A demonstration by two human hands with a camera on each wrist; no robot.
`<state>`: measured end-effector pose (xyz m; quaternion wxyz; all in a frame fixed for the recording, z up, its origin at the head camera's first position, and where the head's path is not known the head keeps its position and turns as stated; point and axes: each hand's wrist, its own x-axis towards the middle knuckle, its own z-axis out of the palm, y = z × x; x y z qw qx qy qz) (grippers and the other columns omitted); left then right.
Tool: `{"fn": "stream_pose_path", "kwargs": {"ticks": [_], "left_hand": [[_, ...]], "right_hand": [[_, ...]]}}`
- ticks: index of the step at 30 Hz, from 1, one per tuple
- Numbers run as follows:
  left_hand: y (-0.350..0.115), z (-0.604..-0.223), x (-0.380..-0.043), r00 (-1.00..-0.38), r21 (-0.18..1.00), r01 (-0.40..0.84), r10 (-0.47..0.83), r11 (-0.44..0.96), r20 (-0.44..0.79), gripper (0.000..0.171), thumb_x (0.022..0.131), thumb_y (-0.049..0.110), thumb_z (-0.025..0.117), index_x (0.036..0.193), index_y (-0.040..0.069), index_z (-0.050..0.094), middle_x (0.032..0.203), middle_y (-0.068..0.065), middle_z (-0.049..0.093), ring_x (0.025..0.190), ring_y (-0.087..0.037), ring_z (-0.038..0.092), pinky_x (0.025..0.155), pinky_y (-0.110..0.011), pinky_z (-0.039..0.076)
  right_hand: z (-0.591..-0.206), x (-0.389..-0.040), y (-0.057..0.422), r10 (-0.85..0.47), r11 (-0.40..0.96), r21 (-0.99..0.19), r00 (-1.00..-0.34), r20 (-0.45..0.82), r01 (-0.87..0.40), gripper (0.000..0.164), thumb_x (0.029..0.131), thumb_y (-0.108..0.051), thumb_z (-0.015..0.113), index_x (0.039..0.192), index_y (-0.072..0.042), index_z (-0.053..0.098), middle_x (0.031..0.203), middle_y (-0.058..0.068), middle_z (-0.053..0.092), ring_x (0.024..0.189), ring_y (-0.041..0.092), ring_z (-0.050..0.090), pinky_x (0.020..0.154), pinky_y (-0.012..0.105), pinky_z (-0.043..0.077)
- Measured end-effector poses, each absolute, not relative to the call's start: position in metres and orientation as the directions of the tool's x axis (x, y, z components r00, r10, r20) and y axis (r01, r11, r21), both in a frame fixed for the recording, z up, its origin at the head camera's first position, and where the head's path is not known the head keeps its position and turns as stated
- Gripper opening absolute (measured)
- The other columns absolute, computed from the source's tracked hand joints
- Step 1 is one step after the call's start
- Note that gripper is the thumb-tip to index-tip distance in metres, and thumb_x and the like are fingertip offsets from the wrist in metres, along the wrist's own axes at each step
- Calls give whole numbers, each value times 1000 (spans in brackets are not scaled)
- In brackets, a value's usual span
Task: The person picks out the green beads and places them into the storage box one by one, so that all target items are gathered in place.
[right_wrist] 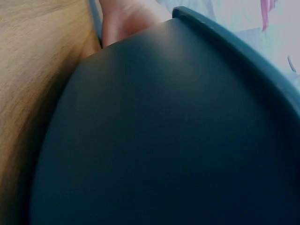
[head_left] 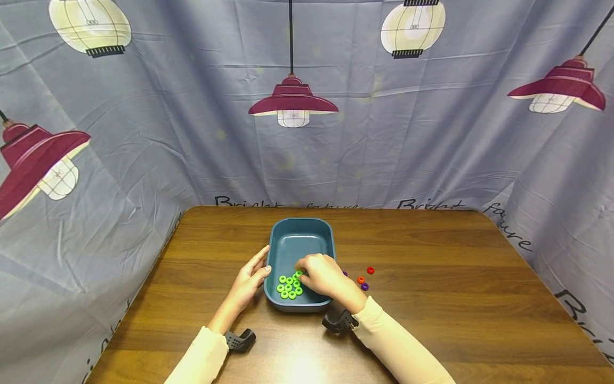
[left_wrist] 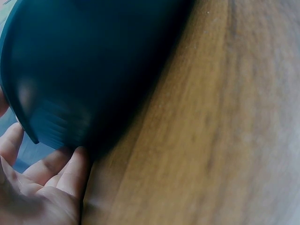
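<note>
Several small bright green rings lie clustered in the near left part of a dark teal tray. My left hand rests along the tray's left side, its fingers extended against the outer wall; the left wrist view shows the fingertips right at that wall. Over the near right part of the tray, my right hand reaches in with bent fingers, thumb and fingertips down at the upper right of the green rings. I cannot tell whether it pinches one. In the right wrist view the tray wall hides its fingers.
Right of the tray on the wooden table lie a red ring, an orange ring and a purple ring. Another purple ring shows partly behind my right wrist. A printed curtain hangs behind the table.
</note>
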<state>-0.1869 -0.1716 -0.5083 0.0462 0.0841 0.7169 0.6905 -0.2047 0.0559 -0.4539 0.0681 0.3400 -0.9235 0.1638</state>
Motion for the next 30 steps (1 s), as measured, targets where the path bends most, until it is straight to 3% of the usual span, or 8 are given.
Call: {"fn": "stream_pose_path", "kwargs": {"ticks": [10, 17, 24, 30], "left_hand": [[-172, -509, -187, -982, 997, 60, 182, 38, 52, 60, 103, 10, 50, 160, 8, 30, 164, -26, 30, 150, -43, 33, 115, -58, 39], [-172, -509, -187, -984, 998, 46, 173, 34, 40, 60, 104, 10, 51, 160, 10, 32, 163, -25, 33, 149, -42, 36, 115, -60, 38], [-171, -508, -187, -984, 998, 52, 174, 22, 47, 60, 104, 11, 51, 160, 10, 31, 162, -26, 34, 147, -41, 39, 111, -47, 45], [-172, -510, -187, -983, 998, 57, 177, 35, 50, 60, 104, 11, 50, 161, 10, 31, 163, -25, 34, 148, -42, 37, 113, -55, 42]], "right_hand": [[-462, -206, 56, -598, 757, -147, -766, 234, -636, 8, 78, -11, 75, 79, -19, 73, 72, -5, 66, 59, 11, 51, 50, 31, 39], [-463, -205, 56, -606, 763, -101, -761, 229, -638, 21, 76, -9, 74, 65, -20, 61, 63, -7, 53, 56, 10, 41, 50, 31, 35], [-462, -204, 56, -608, 771, -65, -763, 219, -633, 33, 76, -9, 75, 58, -21, 50, 59, -8, 46, 54, 11, 38, 50, 32, 32], [-462, -204, 56, -626, 753, -91, -752, 209, -652, 31, 76, -7, 74, 58, -21, 53, 59, -9, 43, 55, 10, 37, 50, 30, 30]]}}
